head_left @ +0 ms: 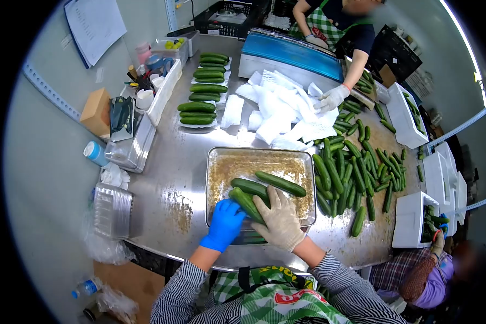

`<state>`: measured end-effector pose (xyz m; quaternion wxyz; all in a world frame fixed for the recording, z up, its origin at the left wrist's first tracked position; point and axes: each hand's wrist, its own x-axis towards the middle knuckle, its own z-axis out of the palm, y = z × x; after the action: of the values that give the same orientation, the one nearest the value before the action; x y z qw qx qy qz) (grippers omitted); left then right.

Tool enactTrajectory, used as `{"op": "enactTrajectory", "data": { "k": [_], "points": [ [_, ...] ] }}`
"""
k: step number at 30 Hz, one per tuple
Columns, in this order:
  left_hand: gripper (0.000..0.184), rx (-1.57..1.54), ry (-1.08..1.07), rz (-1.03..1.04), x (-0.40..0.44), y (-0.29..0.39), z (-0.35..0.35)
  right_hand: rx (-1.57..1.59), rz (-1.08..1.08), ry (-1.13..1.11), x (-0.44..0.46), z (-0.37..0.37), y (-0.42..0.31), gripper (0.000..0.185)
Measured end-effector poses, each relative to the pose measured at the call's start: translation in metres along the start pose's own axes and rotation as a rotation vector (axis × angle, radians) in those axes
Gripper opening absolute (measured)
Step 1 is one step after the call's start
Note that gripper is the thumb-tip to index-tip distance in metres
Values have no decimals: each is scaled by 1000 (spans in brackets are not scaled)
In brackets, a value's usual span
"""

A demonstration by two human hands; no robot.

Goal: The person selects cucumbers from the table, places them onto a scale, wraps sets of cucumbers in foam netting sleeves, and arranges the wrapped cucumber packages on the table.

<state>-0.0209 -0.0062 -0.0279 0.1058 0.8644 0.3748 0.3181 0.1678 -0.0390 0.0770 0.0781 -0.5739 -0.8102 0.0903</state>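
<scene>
At lower centre, the left hand [225, 222], gloved blue, curls against the near cucumber [245, 203]; the right hand [279, 220], fingers spread, lies over its lower end, seemingly to steady it. Whether either hand truly grips, I cannot tell. Two more cucumbers [281, 183] lie just beyond in the tray [221, 170], whose raised edge probably stops rolling. A loose heap [356, 173] fills right of centre, handily near. At upper left, paired cucumbers [197, 114] rest on white padding [200, 126], perhaps as cushioning.

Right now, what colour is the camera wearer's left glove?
The left glove is blue, best seen in the head view.
</scene>
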Motion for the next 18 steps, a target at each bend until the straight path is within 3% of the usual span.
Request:
{"op": "enactTrajectory", "data": {
  "k": [3,6,9,12,13,14,16,18],
  "points": [
    [16,10,68,-62,-2,7,-6,41,79,7,-2,1,-6,68],
    [12,83,196,8,-12,6,-4,31,117,-32,-1,-3,-9,64],
    [18,144,241,112,-6,8,-10,-186,90,-53,-7,6,-17,60],
    [33,162,28,200,2,4,-21,-63,53,-2,-9,-5,-10,57],
    [36,79,27,174,3,4,-25,-40,45,-44,-5,-16,-2,56],
    [40,-1,26,147,4,4,-31,200,173,-170,8,-33,11,52],
    [44,-151,68,-20,6,4,-34,-39,225,261,1,-31,38,47],
    [44,-288,153,-290,7,5,-30,-47,293,288,0,2,69,44]
  ]
}}
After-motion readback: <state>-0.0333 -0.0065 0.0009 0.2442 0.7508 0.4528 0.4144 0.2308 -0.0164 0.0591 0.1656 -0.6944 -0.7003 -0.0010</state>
